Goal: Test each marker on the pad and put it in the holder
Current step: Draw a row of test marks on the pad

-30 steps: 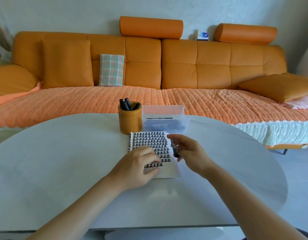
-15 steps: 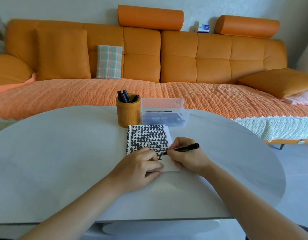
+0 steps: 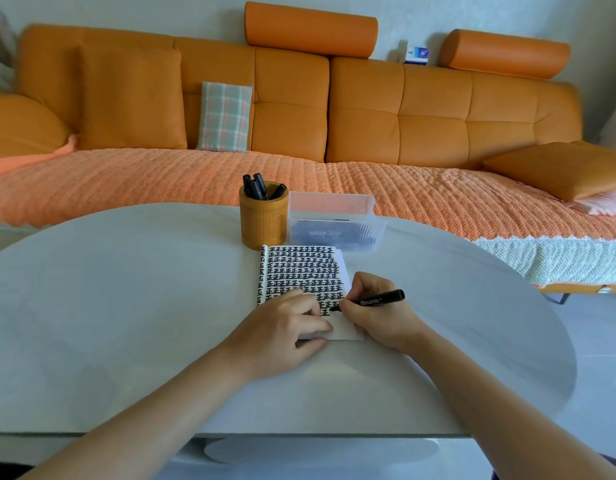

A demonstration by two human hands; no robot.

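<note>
A white pad (image 3: pixel 301 271) covered with rows of black marks lies on the table in front of me. My right hand (image 3: pixel 379 313) grips a black marker (image 3: pixel 372 301) like a pen, its tip touching the pad's lower rows. My left hand (image 3: pixel 282 337) lies flat on the pad's lower left part, fingers spread, pinning it down. Behind the pad stands a round bamboo holder (image 3: pixel 264 221) with several black markers (image 3: pixel 259 188) sticking out of it.
A clear plastic box (image 3: pixel 334 221) with dark markers inside sits right of the holder, behind the pad. The oval grey table (image 3: pixel 126 306) ends just beyond them. An orange sofa (image 3: pixel 368 116) with cushions fills the background.
My right hand turned the marker from upright in the fingers into a writing grip and lowered its tip onto the pad. My left hand stayed on the pad. The view shifted slightly.
</note>
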